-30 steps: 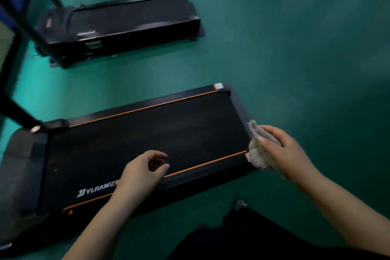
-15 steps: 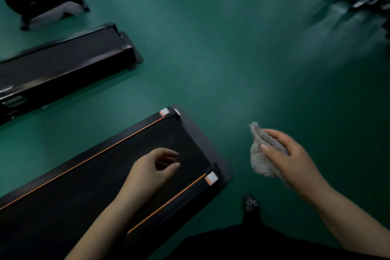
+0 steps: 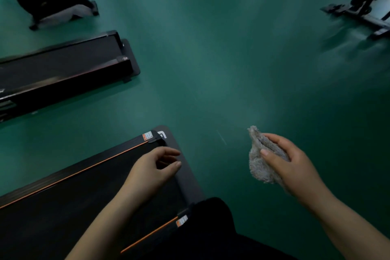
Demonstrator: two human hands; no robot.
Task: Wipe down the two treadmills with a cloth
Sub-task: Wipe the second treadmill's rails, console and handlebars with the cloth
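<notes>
Two black treadmills lie flat on the green floor. The near treadmill [image 3: 69,192], with orange side stripes, fills the lower left; its rear end points right. The far treadmill [image 3: 63,65] sits at the upper left. My left hand [image 3: 154,169] hovers over the near treadmill's rear end, fingers loosely curled and holding nothing. My right hand [image 3: 289,167] is off to the right over bare floor, gripping a crumpled grey cloth [image 3: 258,160] that touches neither treadmill.
A black and grey exercise machine [image 3: 52,0] stands at the top left behind the far treadmill. A black metal frame [image 3: 363,8] sits at the top right. Green floor [image 3: 211,59] spreads between them. My dark-clothed leg [image 3: 211,224] overlaps the near treadmill's rear corner.
The view has swung right along the near treadmill, from its middle to its rear end. Both hands kept their pose; the cloth hand went from the treadmill's edge to over the floor.
</notes>
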